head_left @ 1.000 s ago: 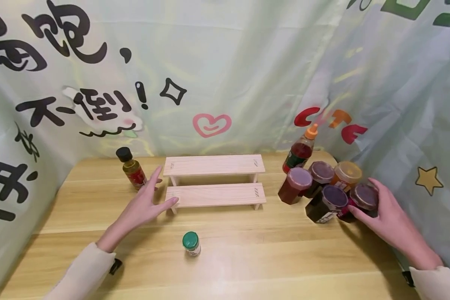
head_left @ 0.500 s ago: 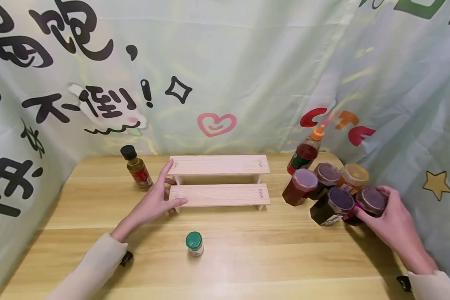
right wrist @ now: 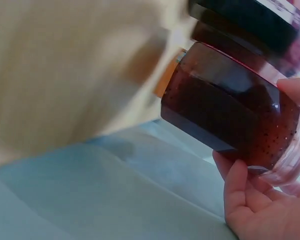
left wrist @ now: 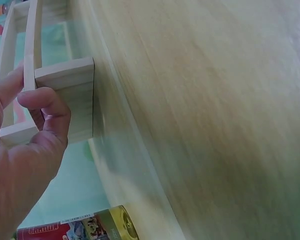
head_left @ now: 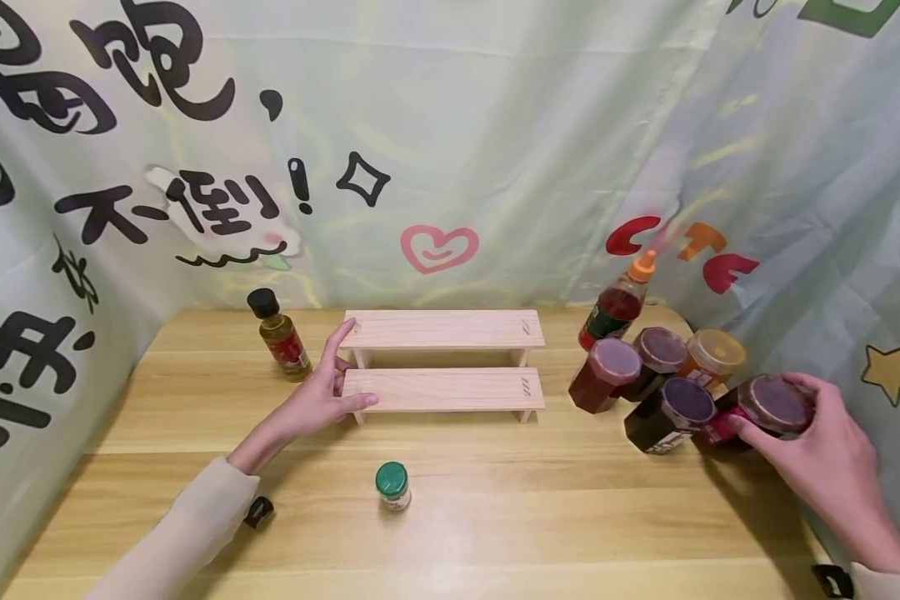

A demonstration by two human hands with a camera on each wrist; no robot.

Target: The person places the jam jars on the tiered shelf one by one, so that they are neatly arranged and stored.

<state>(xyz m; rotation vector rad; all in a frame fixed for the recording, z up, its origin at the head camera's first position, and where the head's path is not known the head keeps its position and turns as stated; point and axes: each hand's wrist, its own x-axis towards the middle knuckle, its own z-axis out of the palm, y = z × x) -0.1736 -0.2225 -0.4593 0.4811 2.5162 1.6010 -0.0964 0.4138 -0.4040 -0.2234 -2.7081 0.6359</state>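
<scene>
My right hand (head_left: 832,458) holds a dark red jam jar (head_left: 777,405) by its upper part, thumb on the near side, fingers round the far side. In the right wrist view the jar (right wrist: 230,105) hangs tilted, its dark contents speckled with seeds. My left hand (head_left: 317,404) is at the left end of a two-step wooden rack (head_left: 442,389). The left wrist view shows its thumb and fingers pinching the end of one board (left wrist: 33,45). Right beside the held jar stands another dark jar (head_left: 667,417) with a purple lid.
More jars, one red (head_left: 606,375), one dark (head_left: 654,362) and one orange (head_left: 712,358), cluster at the right with a sauce squeeze bottle (head_left: 613,308) behind. A black-capped bottle (head_left: 281,337) stands left of the rack. A green-capped shaker (head_left: 393,486) is in front. Printed cloth (head_left: 495,167) borders the table.
My left hand has moved right onto the rack's end and taken hold. My right hand has drawn the jam jar up and rightward, away from the cluster. The head view has shifted slightly.
</scene>
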